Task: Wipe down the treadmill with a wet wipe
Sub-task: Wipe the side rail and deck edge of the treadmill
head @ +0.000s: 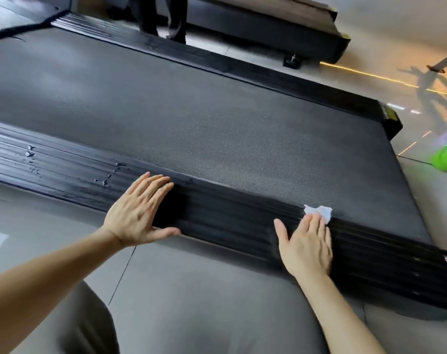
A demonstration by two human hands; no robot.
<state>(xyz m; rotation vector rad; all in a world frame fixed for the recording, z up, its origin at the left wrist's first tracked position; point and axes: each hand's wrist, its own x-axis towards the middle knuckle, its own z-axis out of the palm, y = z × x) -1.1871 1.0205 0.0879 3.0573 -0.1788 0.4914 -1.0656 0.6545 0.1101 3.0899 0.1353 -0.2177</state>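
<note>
Head view looks down on the treadmill (217, 129), whose ribbed black side rail (230, 213) runs from nine o'clock to four o'clock. The left hand (138, 213) lies flat and spread on the rail, holding nothing. At five o'clock the right hand (308, 245) presses the white wet wipe (319, 212) onto the rail with straight fingers, the wipe mostly hidden, perhaps crumpled.
</note>
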